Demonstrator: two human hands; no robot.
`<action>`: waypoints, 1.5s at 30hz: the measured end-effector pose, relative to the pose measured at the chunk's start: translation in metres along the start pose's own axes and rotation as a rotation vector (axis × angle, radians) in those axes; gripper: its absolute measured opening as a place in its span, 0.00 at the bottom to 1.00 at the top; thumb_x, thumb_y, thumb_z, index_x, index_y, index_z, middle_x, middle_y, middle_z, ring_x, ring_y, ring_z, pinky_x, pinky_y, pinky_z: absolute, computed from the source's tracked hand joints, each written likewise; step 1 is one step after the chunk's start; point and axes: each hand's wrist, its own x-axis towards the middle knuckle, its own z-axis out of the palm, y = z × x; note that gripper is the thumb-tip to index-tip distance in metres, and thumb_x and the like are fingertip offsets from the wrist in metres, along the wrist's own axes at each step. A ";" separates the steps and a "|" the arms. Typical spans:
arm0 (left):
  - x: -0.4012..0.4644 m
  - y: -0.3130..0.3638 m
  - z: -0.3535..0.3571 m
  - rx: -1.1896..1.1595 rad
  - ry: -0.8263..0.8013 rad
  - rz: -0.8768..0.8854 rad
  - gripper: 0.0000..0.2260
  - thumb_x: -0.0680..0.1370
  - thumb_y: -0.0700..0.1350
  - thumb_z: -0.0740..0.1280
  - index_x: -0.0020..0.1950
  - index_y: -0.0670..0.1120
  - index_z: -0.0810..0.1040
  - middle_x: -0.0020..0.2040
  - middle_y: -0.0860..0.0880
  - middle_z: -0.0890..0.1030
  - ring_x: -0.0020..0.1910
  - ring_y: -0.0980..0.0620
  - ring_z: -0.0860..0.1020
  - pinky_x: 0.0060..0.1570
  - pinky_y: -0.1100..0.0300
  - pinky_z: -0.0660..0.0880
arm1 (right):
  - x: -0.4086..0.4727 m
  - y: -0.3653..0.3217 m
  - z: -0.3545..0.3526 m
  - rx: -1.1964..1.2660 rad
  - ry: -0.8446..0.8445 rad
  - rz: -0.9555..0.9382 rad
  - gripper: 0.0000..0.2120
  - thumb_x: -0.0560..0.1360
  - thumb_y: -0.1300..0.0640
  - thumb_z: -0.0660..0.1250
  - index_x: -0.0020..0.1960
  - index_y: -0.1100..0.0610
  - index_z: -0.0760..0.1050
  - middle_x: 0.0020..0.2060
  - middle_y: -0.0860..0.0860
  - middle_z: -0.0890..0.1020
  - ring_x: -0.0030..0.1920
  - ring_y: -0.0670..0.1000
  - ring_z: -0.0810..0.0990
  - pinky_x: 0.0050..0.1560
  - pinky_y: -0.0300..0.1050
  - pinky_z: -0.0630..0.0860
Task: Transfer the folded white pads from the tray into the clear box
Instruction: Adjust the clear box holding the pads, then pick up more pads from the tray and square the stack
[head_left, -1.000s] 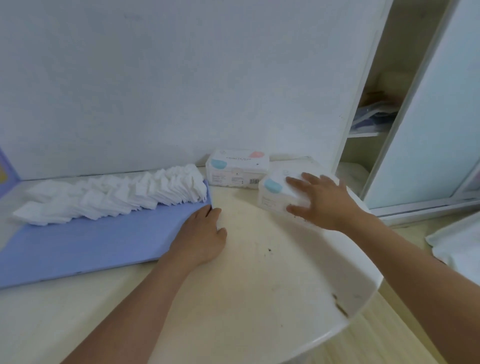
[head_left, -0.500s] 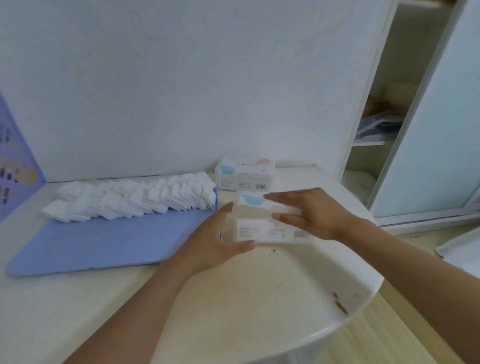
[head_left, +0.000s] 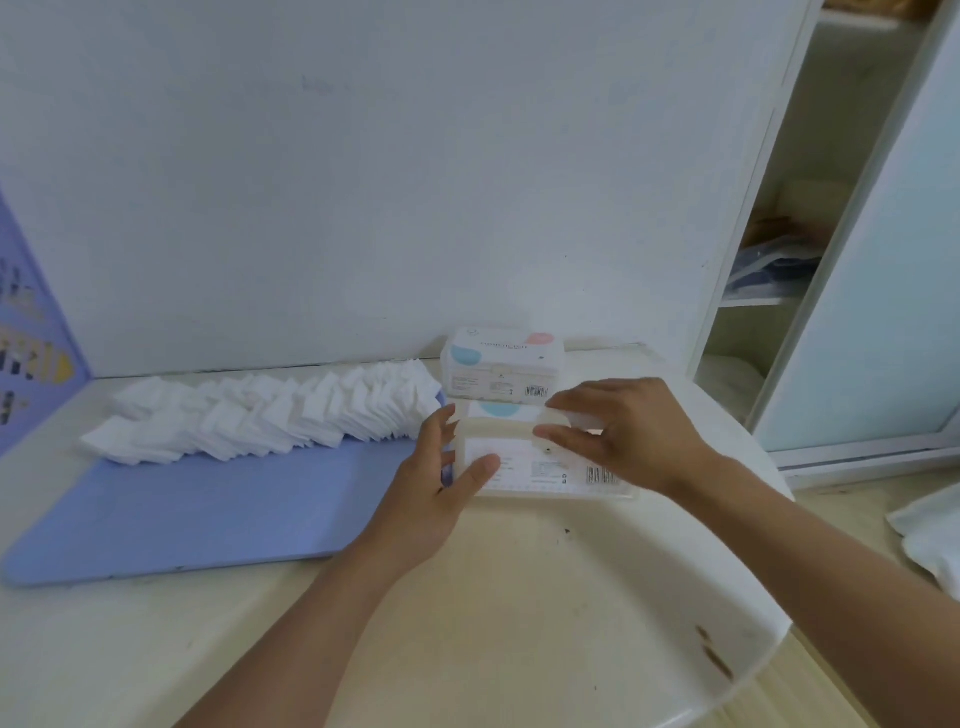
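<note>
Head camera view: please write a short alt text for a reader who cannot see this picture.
Two hands hold a clear box on a pale table: the left hand grips its left end, the right hand its top. Left of it, folded white pads lie in a row on a blue tray.

We are in a home room: right of the pale round bench (head_left: 519, 597) stands a sliding-door wardrobe (head_left: 883, 260) with folded things on its shelves.

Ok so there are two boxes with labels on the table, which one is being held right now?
The nearer clear box, gripped by the left hand and the right hand. The other box stands untouched behind it, against the wall.
</note>
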 end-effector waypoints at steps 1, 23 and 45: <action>0.000 0.000 0.000 0.029 -0.021 -0.008 0.30 0.75 0.59 0.68 0.74 0.64 0.60 0.65 0.71 0.74 0.61 0.68 0.76 0.54 0.73 0.72 | 0.005 0.001 -0.004 0.042 -0.015 0.054 0.21 0.76 0.34 0.65 0.51 0.49 0.85 0.42 0.44 0.87 0.39 0.49 0.85 0.38 0.49 0.81; -0.020 0.013 -0.001 0.058 0.108 -0.071 0.14 0.80 0.47 0.69 0.60 0.61 0.70 0.59 0.64 0.77 0.58 0.65 0.77 0.52 0.71 0.72 | -0.001 -0.038 0.029 0.093 -0.286 0.387 0.30 0.80 0.35 0.54 0.32 0.57 0.71 0.25 0.51 0.74 0.28 0.50 0.73 0.34 0.49 0.72; 0.018 -0.034 -0.081 0.845 0.238 0.200 0.21 0.76 0.47 0.68 0.68 0.46 0.74 0.62 0.53 0.73 0.55 0.49 0.77 0.47 0.52 0.78 | 0.082 -0.102 0.114 -0.203 -0.443 0.411 0.23 0.75 0.32 0.61 0.61 0.46 0.71 0.41 0.47 0.79 0.45 0.55 0.79 0.47 0.50 0.65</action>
